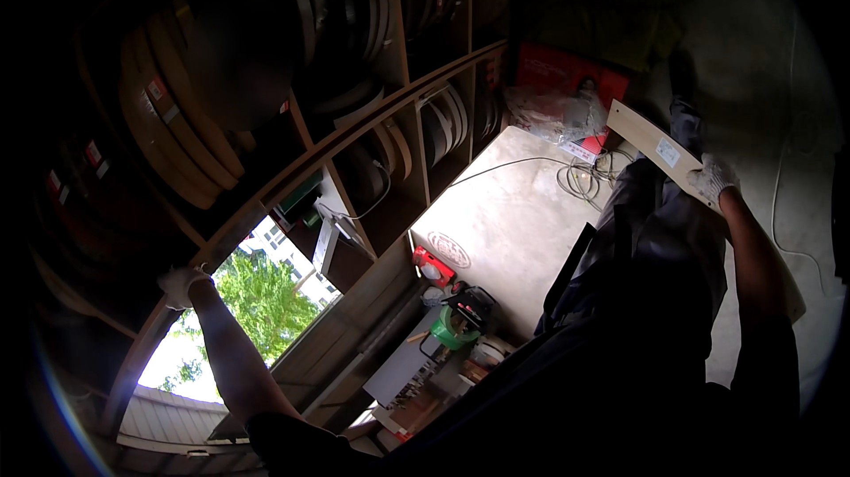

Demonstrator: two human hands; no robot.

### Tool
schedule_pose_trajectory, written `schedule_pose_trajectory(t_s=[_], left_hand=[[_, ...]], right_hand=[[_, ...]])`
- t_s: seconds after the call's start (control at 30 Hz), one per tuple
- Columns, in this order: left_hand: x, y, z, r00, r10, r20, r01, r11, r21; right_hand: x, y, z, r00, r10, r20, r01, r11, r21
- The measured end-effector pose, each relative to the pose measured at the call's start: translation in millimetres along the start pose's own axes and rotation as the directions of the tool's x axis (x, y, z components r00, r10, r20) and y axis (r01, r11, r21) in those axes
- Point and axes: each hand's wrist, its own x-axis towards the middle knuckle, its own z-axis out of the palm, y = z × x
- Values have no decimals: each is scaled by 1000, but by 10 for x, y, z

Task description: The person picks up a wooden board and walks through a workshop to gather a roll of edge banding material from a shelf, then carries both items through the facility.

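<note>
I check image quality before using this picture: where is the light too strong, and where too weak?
In the head view throughout: sky beside the tree washes out to white; upper-left coiled strips lie in deep shadow; corners go black; right hand and its board show clearly.

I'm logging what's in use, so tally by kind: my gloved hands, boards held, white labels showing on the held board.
Gloved hands, left hand and right hand: 2
Held board: 1
White label on it: 1
Total: 4
</note>
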Motion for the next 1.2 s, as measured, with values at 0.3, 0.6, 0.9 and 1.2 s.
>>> schedule_pose_trajectory(t_s=[0.3, 0.6, 0.9, 1.2], left_hand=[[-207, 179, -252, 1000, 3, 6, -3, 999, -36], [-466, 107, -294, 993, 119, -13, -113, 966, 231], [-745, 392, -865, 825, -325, 463, 250, -524, -814], [-683, 320, -514, 784, -407, 469, 275, -450, -850]], right_hand=[[42, 112, 107, 1000, -1, -2, 1, 999, 33], [47, 185, 79, 982, -107, -154, 114, 993, 40], [158, 182, 242, 950, -2, -313, 30, 996, 85], [-59, -50, -628, 836, -14, -549, 131, 976, 175]])
